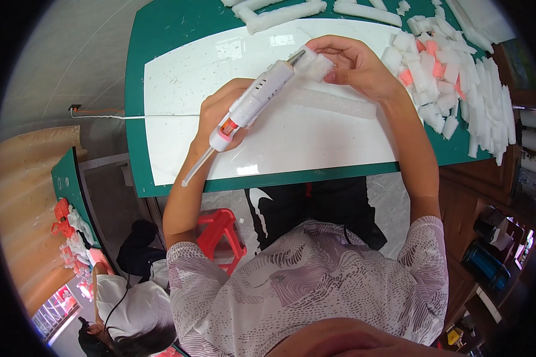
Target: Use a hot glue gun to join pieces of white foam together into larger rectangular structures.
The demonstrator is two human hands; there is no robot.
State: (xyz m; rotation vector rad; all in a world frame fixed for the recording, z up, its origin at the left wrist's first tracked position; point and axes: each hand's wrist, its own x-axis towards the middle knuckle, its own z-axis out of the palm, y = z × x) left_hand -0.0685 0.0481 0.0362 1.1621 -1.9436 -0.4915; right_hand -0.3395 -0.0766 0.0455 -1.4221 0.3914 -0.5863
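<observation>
A white hot glue gun [261, 95] is in my left hand [223, 107], whose fingers wrap round its body. A clear glue stick [198, 168] pokes out of its rear end, toward my left forearm. The metal nozzle points up and right, touching or very close to a small white foam piece [319, 66]. My right hand [363, 68] pinches that foam between thumb and fingers. Just below my right hand, a long white foam strip [333, 102] lies on the white board [184, 143].
White and pink foam pieces [429, 71] are heaped on the right of the green table [136, 119], beside stacked long strips [491, 113]. More foam strips [286, 16] lie along the far edge. A cord [137, 117] runs left. A red stool [220, 235] stands below; another person [137, 297] sits at lower left.
</observation>
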